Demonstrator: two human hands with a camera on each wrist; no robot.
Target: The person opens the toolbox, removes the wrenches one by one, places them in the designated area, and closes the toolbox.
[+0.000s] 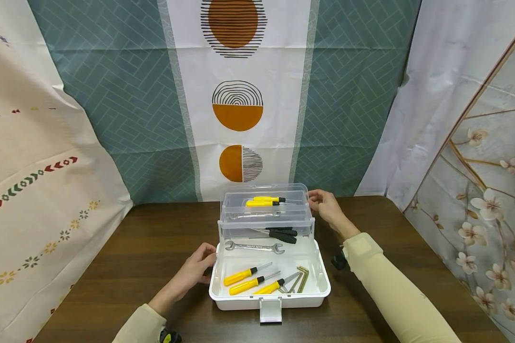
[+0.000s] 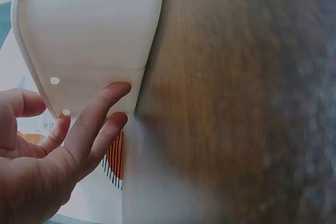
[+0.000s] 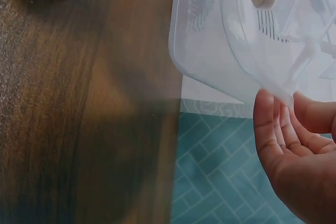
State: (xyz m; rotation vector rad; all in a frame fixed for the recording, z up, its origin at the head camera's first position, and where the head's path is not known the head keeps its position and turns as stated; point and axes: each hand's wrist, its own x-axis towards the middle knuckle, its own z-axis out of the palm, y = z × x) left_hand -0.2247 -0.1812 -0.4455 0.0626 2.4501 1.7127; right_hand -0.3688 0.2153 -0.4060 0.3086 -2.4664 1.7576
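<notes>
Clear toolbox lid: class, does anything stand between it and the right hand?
Nothing visible does. In the right wrist view, the right hand meets the edge of the clear lid directly, fingertips and thumb at its corner, with no other object between them.

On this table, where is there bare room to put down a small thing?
Bare table lies between the left hand and the cream cloth, and between the right sleeve and the floral cloth. The box is crowded near its latch: screwdrivers, hex keys.
</notes>
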